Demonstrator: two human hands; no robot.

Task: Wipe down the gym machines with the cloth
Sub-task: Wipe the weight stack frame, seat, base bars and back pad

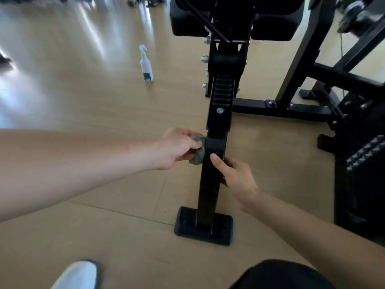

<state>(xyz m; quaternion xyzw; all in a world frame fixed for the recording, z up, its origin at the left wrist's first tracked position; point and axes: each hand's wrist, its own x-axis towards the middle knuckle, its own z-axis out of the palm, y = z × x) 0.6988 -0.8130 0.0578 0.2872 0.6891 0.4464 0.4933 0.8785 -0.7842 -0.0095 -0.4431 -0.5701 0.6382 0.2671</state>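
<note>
Glossy tan wood-look floor [104, 97], light streaks across it. Black steel square-tube bench beam [214, 163] runs down to a flat foot plate [187, 224]. Left hand [177, 149] grips a crumpled grey-green cloth [198, 151] against the beam's left side. Right hand [235, 180] clasps the beam, thumb on top. White spray bottle [146, 63] stands well apart.

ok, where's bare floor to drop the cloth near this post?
Bare floor left of the post, between spray bottle and left forearm; also between foot plate and shoe. Right of the post is crowded with frame bars.
</note>
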